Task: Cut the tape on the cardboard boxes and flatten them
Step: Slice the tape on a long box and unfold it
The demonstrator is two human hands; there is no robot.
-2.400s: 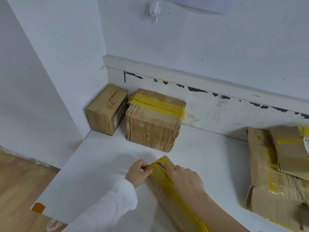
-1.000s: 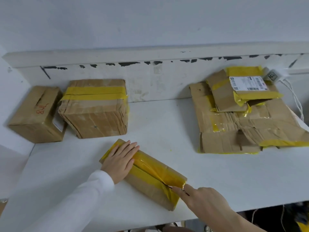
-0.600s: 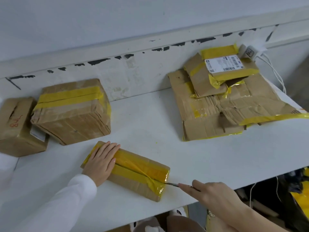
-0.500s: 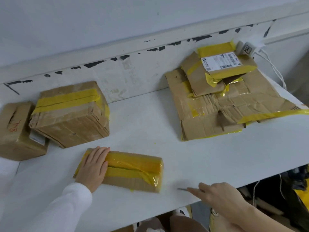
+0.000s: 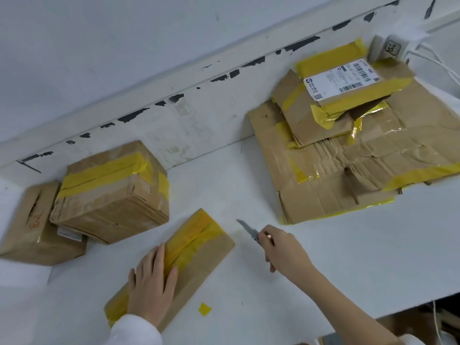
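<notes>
left hand [image 5: 151,287] flat, pressing long taped box [image 5: 174,265] on table front | right hand [image 5: 283,252] grips knife [image 5: 247,230] just beside box | risk: blade slips toward left fingers if box shifts

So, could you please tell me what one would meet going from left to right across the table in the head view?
Small box with red writing → large taped box → long yellow-taped box under the left hand → knife in the right hand → pile of flattened cardboard.
</notes>
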